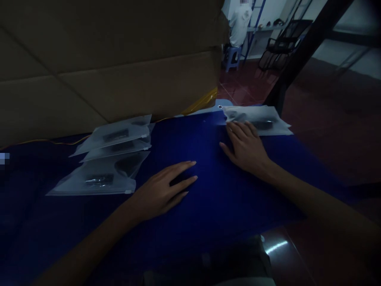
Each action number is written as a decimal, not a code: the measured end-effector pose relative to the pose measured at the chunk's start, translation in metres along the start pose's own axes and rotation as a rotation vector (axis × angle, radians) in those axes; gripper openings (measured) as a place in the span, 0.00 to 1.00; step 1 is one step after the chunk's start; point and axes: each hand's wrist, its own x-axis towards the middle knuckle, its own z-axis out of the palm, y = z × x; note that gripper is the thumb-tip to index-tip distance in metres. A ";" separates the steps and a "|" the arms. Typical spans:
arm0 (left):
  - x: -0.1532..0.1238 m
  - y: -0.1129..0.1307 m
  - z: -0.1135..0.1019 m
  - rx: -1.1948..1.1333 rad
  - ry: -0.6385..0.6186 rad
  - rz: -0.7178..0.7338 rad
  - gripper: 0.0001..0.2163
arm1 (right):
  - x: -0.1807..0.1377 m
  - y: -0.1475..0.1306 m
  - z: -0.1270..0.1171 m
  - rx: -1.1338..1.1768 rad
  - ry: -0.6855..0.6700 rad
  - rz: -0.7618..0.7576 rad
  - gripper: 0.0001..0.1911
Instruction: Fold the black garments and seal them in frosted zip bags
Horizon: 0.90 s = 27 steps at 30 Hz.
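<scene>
My left hand point(162, 188) lies flat, palm down, on the blue table cover point(208, 198), fingers spread and holding nothing. Just left of it sits a stack of frosted plastic bags point(110, 159), each with a dark item inside. My right hand point(245, 147) rests palm down further back, its fingertips touching the near edge of another small pile of frosted bags point(258, 119) at the table's far right corner. It grips nothing.
A big cardboard box point(104, 59) stands along the back of the table, with yellow tape point(202, 102) at its lower corner. Beyond the table are a red floor, a dark post point(300, 55), a black chair point(282, 43) and a person point(241, 24) on a blue stool.
</scene>
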 end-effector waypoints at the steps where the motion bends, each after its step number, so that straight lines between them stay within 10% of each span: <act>1: 0.001 0.001 -0.001 0.006 0.017 -0.008 0.20 | -0.002 -0.008 -0.002 0.015 0.021 -0.065 0.30; 10: 0.004 0.004 -0.006 0.089 0.024 0.037 0.19 | -0.021 -0.059 -0.015 0.231 0.128 -0.771 0.15; 20: 0.005 0.007 -0.004 0.167 0.039 0.012 0.19 | -0.019 -0.048 -0.018 0.315 0.254 -0.757 0.24; 27: 0.000 -0.006 -0.004 0.332 0.094 -0.225 0.17 | -0.013 -0.026 -0.006 0.073 0.183 -0.390 0.28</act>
